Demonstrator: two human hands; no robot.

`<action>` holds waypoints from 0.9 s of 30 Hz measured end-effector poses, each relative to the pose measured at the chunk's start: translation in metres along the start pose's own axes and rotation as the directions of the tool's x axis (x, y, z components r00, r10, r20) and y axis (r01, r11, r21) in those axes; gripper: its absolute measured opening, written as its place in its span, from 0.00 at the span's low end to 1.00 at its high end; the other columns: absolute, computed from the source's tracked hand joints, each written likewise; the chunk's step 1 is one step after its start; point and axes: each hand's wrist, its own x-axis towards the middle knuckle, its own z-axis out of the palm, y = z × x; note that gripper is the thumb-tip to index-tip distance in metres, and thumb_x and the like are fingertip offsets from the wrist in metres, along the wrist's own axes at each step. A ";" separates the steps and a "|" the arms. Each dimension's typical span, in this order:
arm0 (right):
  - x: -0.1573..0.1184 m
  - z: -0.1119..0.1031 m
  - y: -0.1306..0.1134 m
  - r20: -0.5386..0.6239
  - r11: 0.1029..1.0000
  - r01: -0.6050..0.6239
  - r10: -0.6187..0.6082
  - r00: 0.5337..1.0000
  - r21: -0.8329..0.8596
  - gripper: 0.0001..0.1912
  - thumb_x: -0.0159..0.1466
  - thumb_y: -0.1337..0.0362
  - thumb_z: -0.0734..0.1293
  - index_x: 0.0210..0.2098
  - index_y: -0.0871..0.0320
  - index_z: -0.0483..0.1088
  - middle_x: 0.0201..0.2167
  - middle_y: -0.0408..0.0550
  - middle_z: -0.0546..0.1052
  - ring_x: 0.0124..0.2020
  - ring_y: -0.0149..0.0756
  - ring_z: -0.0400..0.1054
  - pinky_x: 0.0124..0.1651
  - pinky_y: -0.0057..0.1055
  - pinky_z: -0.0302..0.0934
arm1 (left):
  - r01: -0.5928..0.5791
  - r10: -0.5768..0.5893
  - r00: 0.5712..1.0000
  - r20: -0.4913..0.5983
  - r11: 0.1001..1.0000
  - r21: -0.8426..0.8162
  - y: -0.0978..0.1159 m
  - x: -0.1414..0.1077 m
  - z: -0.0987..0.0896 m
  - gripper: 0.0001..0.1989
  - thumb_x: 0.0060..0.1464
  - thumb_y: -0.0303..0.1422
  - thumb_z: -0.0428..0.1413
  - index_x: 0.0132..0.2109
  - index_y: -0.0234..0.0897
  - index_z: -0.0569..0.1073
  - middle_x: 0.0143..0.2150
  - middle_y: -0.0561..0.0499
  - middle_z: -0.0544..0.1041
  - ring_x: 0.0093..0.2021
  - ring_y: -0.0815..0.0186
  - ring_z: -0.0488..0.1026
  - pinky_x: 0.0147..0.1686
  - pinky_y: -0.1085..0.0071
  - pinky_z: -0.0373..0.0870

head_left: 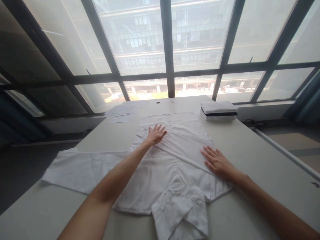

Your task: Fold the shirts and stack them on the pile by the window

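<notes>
A white long-sleeved shirt (150, 183) is spread on the table, its front seam running down the middle. One sleeve (82, 166) reaches out to the left. At the near end lies a bunched, folded part of the shirt, which I cannot tell to be a collar or a hood. My left hand (156, 135) lies with fingers spread on the upper middle of the cloth. Fingers outstretched, my right hand (217, 161) rests flat along the right edge. Diagonal creases run between the two hands. Neither hand grips the fabric.
The white table (255, 160) extends beyond the shirt. A stack of folded white cloth with a dark band (218, 111) stands at the far right. Several white sheets (121, 113) lie at the far left. Large framed windows (195, 36) rise behind the table.
</notes>
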 end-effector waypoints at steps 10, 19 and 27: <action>0.001 0.000 -0.001 -0.010 1.000 0.009 -0.008 1.000 0.014 0.31 0.73 0.54 0.52 0.72 0.57 0.54 0.74 0.54 0.50 0.74 0.47 0.41 0.71 0.55 0.41 | -0.307 0.309 0.951 0.028 0.950 -0.047 0.062 -0.033 0.036 0.34 0.69 0.54 0.36 0.74 0.47 0.50 0.77 0.49 0.44 0.76 0.54 0.39 0.69 0.41 0.37; 0.001 0.000 0.000 -0.026 0.996 -0.010 0.013 1.000 0.091 0.31 0.73 0.52 0.53 0.72 0.56 0.55 0.74 0.53 0.49 0.75 0.46 0.40 0.72 0.56 0.40 | -0.309 0.311 0.950 0.016 0.949 -0.056 0.061 -0.033 0.035 0.33 0.69 0.54 0.38 0.74 0.47 0.51 0.77 0.49 0.46 0.76 0.54 0.40 0.69 0.41 0.38; 0.000 0.000 0.009 -0.140 0.970 -0.098 0.131 0.981 0.222 0.28 0.75 0.54 0.47 0.66 0.54 0.64 0.70 0.54 0.61 0.72 0.46 0.50 0.71 0.61 0.38 | -0.308 0.309 0.951 0.012 0.949 -0.063 0.062 -0.034 0.034 0.34 0.68 0.54 0.38 0.74 0.46 0.51 0.77 0.48 0.46 0.76 0.53 0.40 0.69 0.41 0.39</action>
